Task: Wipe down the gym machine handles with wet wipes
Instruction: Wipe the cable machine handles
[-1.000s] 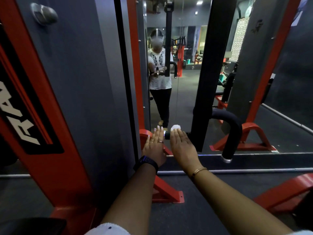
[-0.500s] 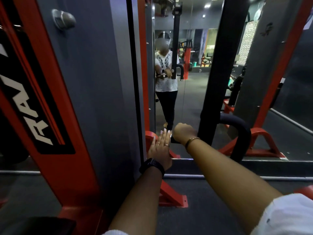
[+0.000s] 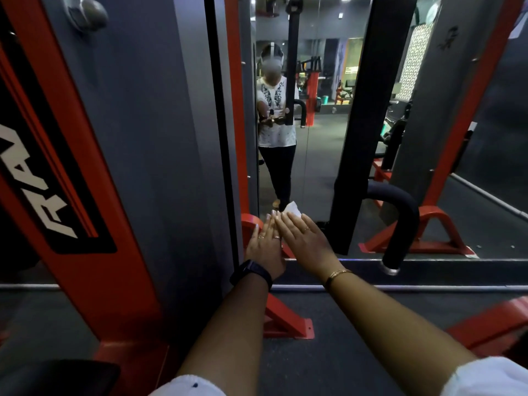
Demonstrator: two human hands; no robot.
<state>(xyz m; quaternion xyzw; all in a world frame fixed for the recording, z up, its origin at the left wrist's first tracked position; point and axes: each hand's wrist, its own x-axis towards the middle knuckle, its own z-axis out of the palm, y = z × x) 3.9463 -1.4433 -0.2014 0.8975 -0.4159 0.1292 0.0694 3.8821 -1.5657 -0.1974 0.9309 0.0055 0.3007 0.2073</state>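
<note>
Left of the curved black handle [image 3: 400,218], the left hand [image 3: 264,244] lies flat with its fingers straight. The right hand [image 3: 304,238] touches it, also flat, and its straight fingers cover the near edge of the white wet wipe [image 3: 293,209]. Beyond them stands a mirror [image 3: 314,155].

The dark gym floor [image 3: 328,367] carries 1 red machine foot [image 3: 285,324], seemingly bolted down, and another red foot [image 3: 491,324] at right.

Two hands [image 3: 264,247] [image 3: 307,241], one wipe [image 3: 292,209], one padded handle [image 3: 400,221].
</note>
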